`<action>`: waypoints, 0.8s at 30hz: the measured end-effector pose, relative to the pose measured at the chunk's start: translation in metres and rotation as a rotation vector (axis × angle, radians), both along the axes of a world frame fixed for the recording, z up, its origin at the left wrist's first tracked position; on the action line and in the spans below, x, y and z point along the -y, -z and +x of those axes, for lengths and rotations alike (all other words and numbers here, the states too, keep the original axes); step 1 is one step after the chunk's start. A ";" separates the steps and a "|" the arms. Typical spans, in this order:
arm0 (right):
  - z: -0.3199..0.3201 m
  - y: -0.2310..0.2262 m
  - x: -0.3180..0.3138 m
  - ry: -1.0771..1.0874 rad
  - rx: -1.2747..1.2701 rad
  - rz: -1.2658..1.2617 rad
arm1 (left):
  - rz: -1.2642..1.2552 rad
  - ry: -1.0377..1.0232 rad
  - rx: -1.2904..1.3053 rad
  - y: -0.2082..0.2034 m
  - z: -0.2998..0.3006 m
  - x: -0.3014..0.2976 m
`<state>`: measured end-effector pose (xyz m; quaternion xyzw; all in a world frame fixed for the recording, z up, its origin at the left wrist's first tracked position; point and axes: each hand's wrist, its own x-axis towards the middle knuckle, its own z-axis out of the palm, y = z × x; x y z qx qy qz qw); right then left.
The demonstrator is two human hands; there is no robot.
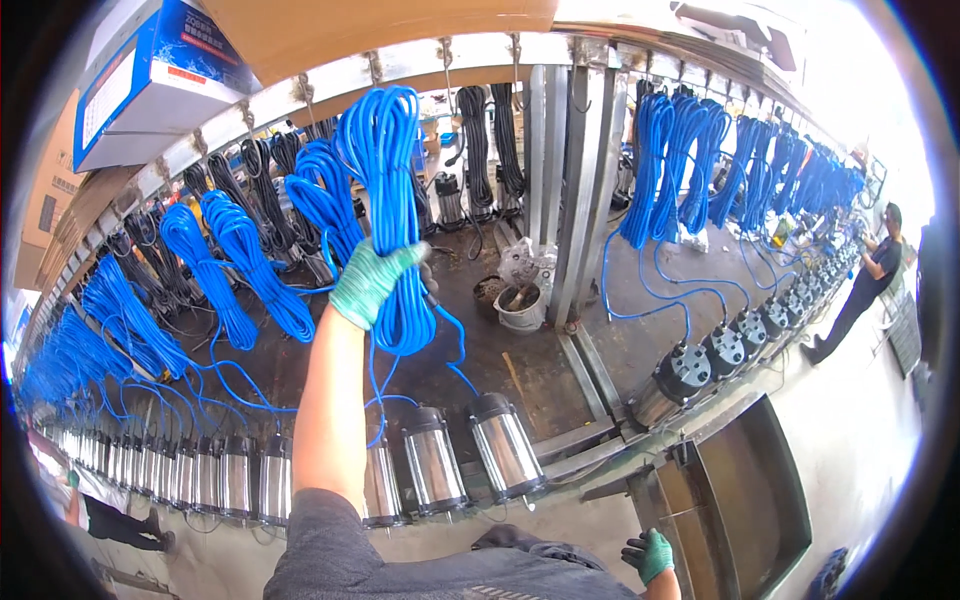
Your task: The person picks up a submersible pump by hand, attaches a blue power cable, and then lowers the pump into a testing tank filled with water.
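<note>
My left hand (372,284), in a green glove, is closed round a thick coil of blue cable (385,150) and holds it upright at the hanging rail. The ends of this coil trail down toward the steel pumps. Just below stand several cylindrical pumps (506,445) with shiny steel bodies and black tops. More blue coils (203,275) hang beside it to the left. My right hand (650,556), gloved in green with dark fingertips, is low at the right near a brown metal cart (745,490). Its fingers are loosely apart and hold nothing.
A metal rail with hooks (447,50) runs across the top, and a steel post (590,190) rises mid-rack. Black cable coils (475,140) hang behind. A white bucket (522,308) sits on the rack. A person (880,270) stands at the far right; another (115,520) is lower left.
</note>
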<state>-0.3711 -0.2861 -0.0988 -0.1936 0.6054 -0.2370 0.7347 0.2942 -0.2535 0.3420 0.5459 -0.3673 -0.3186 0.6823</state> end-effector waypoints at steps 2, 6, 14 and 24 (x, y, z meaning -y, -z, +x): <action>-0.004 -0.011 -0.004 -0.029 -0.014 -0.004 | 0.039 -0.007 -0.103 -0.010 -0.006 0.000; 0.003 -0.032 -0.015 -0.112 -0.016 -0.035 | 0.044 -0.170 0.143 0.044 0.025 0.014; -0.002 -0.069 -0.026 -0.118 -0.131 -0.229 | 0.025 -0.513 0.430 0.056 0.019 0.056; -0.154 0.012 -0.155 -0.023 -0.406 0.007 | 0.008 -0.749 0.667 0.085 0.043 0.080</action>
